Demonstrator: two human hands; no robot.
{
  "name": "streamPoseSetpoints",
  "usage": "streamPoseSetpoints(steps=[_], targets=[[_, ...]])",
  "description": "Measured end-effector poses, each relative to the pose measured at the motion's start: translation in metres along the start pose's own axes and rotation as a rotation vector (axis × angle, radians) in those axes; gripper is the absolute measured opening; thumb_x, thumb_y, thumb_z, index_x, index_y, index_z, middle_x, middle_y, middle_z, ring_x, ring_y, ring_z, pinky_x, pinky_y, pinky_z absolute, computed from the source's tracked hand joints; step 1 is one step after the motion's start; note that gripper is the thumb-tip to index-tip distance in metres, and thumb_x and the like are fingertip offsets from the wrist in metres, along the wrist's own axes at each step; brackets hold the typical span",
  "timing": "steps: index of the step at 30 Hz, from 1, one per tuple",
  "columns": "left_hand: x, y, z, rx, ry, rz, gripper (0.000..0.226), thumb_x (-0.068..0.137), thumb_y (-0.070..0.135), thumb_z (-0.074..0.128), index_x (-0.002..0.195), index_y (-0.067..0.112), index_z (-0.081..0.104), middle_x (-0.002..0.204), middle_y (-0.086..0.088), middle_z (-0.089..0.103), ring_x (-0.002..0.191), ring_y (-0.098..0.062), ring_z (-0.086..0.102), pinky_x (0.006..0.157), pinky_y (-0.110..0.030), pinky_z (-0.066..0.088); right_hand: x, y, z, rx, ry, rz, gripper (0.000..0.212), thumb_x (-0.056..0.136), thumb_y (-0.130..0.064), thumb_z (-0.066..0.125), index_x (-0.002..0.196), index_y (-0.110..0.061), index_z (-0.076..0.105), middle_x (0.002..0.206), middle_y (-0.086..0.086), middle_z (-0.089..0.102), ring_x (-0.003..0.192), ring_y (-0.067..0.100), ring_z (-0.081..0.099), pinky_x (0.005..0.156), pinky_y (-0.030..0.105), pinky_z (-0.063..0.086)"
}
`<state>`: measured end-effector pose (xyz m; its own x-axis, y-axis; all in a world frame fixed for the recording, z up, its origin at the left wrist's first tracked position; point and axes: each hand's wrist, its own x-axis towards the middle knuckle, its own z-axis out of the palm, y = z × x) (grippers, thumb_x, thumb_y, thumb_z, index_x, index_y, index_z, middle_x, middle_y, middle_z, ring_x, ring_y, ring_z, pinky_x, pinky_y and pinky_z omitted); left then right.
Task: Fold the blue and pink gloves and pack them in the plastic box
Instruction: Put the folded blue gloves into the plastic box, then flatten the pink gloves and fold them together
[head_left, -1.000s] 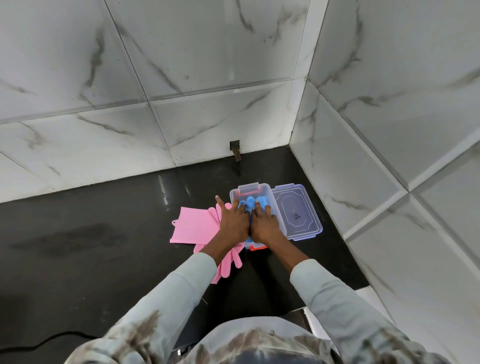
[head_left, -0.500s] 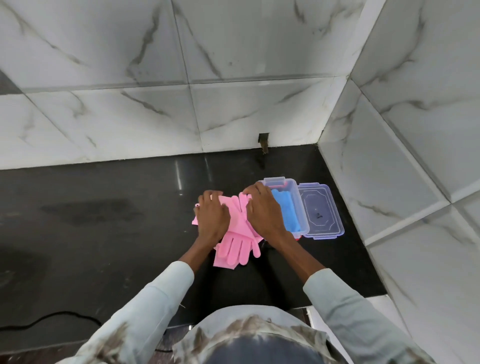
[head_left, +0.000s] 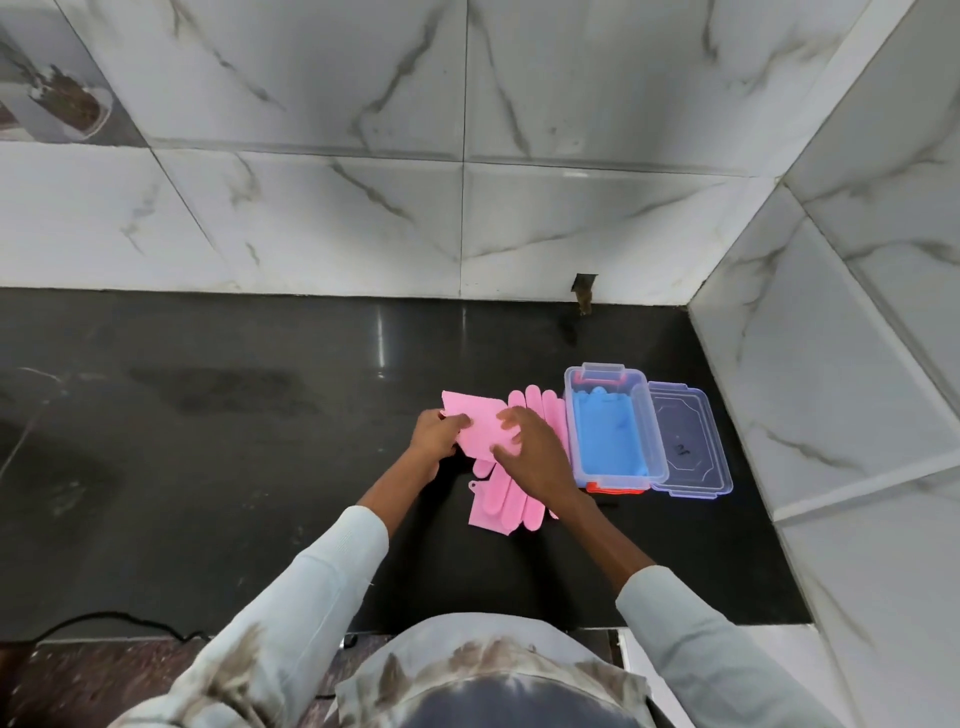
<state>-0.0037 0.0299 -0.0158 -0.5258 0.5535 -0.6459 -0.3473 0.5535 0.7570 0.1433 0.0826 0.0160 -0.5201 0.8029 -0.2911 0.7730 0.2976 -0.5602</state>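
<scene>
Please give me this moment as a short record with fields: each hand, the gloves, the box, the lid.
left hand: grips the left edge of the upper pink rubber glove, lifting its cuff
right hand: fingers curled on the same glove's right part
second pink rubber glove: flat on the black counter, partly under the hands
blue rubber gloves: inside the clear plastic box
clear plastic lid: off, lying right of the box

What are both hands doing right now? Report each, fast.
Left hand: closed, pinching the pink glove at its left edge.
Right hand: closed, fingers curled on the same pink glove.
</scene>
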Motion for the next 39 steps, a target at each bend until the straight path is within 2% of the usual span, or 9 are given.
streamPoseSetpoints(steps=[2,4,7,10,16,22,26,31,39], targets=[[-0.007,0.009,-0.001,-0.125,-0.068,-0.002,0.010,0.101,0.000,0.057,0.106,0.002,0.065,0.081,-0.012,0.061,0.068,-0.020,0.052,0.058,-0.025,0.038,-0.003,0.016,-0.007,0.019,-0.044,-0.093,0.046,0.104,-0.026,0.064,0.146,-0.013,0.052,0.142,0.001,0.058,0.132,0.017,0.058,0.118,0.032,0.044],[-0.013,0.021,-0.001,-0.221,-0.139,0.037,0.011,0.099,0.000,0.055,0.104,0.002,0.064,0.081,-0.011,0.057,0.070,-0.020,0.051,0.062,-0.027,0.042,0.011,0.009,0.002,0.171,-0.154,0.220,0.036,0.110,-0.024,0.052,0.143,-0.012,0.056,0.134,-0.001,0.062,0.135,0.015,0.059,0.118,0.025,0.044],[-0.025,0.042,-0.003,-0.229,-0.233,0.162,0.024,0.095,0.006,0.051,0.112,-0.003,0.066,0.098,-0.017,0.062,0.089,-0.027,0.059,0.076,-0.034,0.053,0.025,-0.006,-0.015,0.768,-0.349,0.302,0.027,0.112,-0.038,0.042,0.117,-0.021,0.062,0.124,-0.004,0.066,0.127,0.023,0.068,0.101,0.027,0.058],[-0.035,0.069,-0.008,-0.092,-0.293,0.336,0.042,0.091,0.004,0.049,0.123,-0.005,0.075,0.119,-0.024,0.073,0.101,-0.038,0.068,0.093,-0.051,0.060,0.026,-0.006,-0.029,1.411,-0.360,0.403,0.053,0.109,-0.056,0.034,0.128,-0.015,0.061,0.124,0.009,0.074,0.107,0.030,0.076,0.082,0.042,0.065],[-0.063,0.103,-0.009,0.712,-0.344,0.837,0.032,0.090,0.008,0.059,0.083,0.022,0.087,0.076,0.008,0.079,0.068,-0.002,0.068,0.076,-0.021,0.058,0.036,-0.036,-0.021,1.803,-0.472,0.221,0.058,0.104,-0.059,0.049,0.123,-0.012,0.077,0.130,0.011,0.072,0.124,0.026,0.071,0.129,0.043,0.031],[-0.063,0.073,-0.039,0.950,-0.466,0.665,0.031,0.088,0.028,0.055,0.072,0.027,0.082,0.066,0.014,0.073,0.064,0.000,0.064,0.078,-0.022,0.050,0.025,-0.024,0.028,1.608,-0.510,0.298,0.034,0.107,-0.014,0.043,0.109,-0.005,0.076,0.107,0.011,0.071,0.095,0.015,0.074,0.087,0.027,0.061],[-0.044,0.012,-0.070,0.767,-0.380,0.358,0.048,0.106,0.024,0.052,0.066,0.028,0.077,0.047,0.007,0.057,0.052,-0.011,0.053,0.078,-0.029,0.053,0.008,-0.007,0.064,0.991,-0.530,0.470,0.035,0.106,0.000,0.047,0.140,0.005,0.055,0.141,0.022,0.060,0.131,0.034,0.060,0.111,0.050,0.053],[-0.027,-0.040,-0.106,0.829,0.229,0.217,0.038,0.107,0.032,0.048,0.087,0.005,0.067,0.087,-0.009,0.076,0.084,-0.031,0.074,0.083,-0.040,0.059,0.003,-0.007,0.072,0.852,-0.534,0.535,0.036,0.104,-0.002,0.059,0.139,0.005,0.055,0.144,0.018,0.060,0.133,0.038,0.061,0.108,0.051,0.056],[-0.024,-0.038,-0.105,0.755,0.311,0.200,0.035,0.106,0.035,0.062,0.133,0.013,0.055,0.136,-0.007,0.064,0.115,-0.029,0.071,0.103,-0.048,0.058,0.009,-0.018,0.078,0.450,-0.594,0.362,0.033,0.107,-0.012,0.056,0.135,0.007,0.059,0.140,0.016,0.065,0.126,0.038,0.068,0.105,0.047,0.058]])
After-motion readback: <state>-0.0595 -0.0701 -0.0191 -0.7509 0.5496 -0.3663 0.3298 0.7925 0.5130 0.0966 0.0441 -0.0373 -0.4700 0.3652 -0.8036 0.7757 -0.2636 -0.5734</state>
